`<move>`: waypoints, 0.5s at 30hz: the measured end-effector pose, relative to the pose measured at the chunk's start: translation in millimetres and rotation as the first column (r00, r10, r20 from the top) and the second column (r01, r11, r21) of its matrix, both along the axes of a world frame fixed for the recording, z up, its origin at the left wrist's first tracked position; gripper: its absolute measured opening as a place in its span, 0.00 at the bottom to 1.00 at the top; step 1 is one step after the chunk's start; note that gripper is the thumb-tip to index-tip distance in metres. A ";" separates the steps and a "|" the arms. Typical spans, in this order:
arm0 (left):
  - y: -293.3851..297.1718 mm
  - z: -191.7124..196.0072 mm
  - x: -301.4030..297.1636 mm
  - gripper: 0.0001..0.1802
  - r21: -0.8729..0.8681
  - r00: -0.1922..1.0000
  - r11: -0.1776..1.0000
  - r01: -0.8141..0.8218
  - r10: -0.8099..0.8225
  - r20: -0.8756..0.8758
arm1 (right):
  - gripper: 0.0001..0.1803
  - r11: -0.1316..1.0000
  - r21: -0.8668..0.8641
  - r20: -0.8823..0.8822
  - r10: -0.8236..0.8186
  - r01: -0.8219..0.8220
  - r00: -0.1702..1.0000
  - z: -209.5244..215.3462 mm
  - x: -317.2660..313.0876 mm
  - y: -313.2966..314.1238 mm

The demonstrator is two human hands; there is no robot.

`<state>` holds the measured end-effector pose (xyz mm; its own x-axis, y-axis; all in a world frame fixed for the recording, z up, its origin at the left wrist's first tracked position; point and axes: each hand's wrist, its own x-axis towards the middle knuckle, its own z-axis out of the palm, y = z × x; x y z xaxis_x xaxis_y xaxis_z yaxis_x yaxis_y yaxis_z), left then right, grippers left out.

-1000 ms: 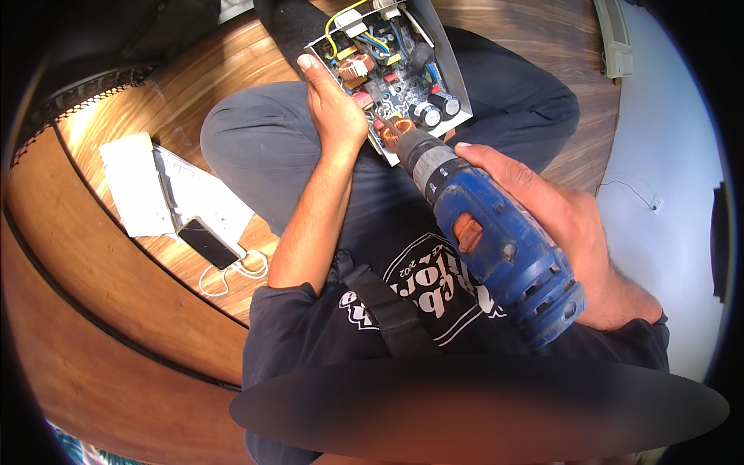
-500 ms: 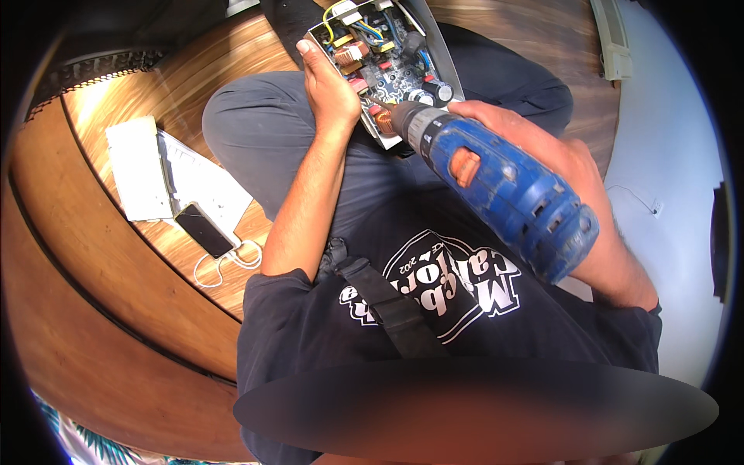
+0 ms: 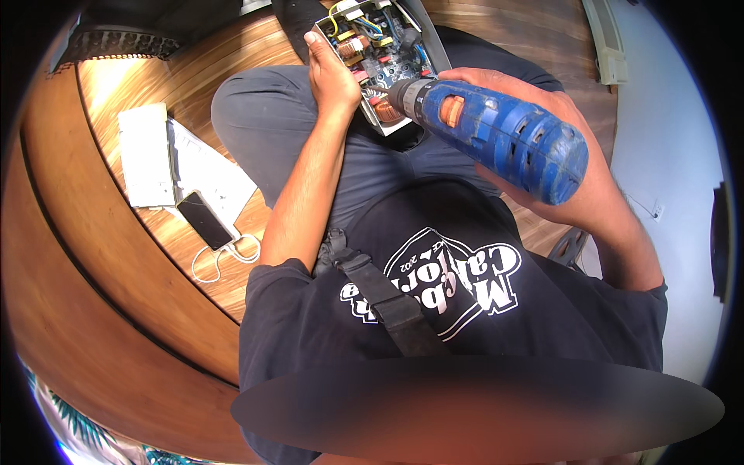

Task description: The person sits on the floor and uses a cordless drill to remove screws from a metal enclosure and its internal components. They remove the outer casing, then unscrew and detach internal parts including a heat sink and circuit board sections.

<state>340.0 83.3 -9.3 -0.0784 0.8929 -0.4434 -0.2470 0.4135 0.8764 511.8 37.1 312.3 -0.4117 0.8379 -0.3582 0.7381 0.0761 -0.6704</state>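
An open metal-cased power supply (image 3: 397,71) rests tilted above my crossed legs, its circuit board, coloured wires and capacitors exposed. My left hand (image 3: 335,84) grips the case along its left side, thumb up on the rim. In my right hand (image 3: 536,88) is a blue cordless drill (image 3: 504,139) with an orange switch; the drill's body hides most of my fingers. The chuck (image 3: 400,98) sits over the near part of the case, by a copper-wound coil (image 3: 385,111). A thin bit points left into the case; what its tip touches is too small to tell.
On the wood floor to my left lie a white flat box (image 3: 146,159) and papers (image 3: 213,167), with a phone (image 3: 205,221) and white cable (image 3: 209,267) beside them. A brown wooden panel (image 3: 85,256) curves along the left. A white wall (image 3: 659,147) stands at the right.
The drill's rear end has swung up and away from my chest, with my right hand turning along. Its chuck has shifted slightly left. My left hand still grips the case.
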 end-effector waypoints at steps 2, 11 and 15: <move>0.4 1.2 -0.6 0.54 0.040 1.000 0.999 -0.001 0.002 -0.010 | 0.38 1.000 0.002 0.031 -0.011 0.011 0.999 0.4 -0.2 -1.0; 3.5 -5.9 3.2 0.50 0.087 0.998 0.994 -0.068 0.067 0.007 | 0.38 1.000 -0.012 0.013 -0.015 0.015 1.000 -0.9 3.7 -0.9; 5.4 -11.6 2.6 0.53 0.090 0.998 0.995 -0.034 0.039 -0.054 | 0.38 1.000 -0.002 0.025 0.000 0.000 1.000 -1.0 4.0 -0.1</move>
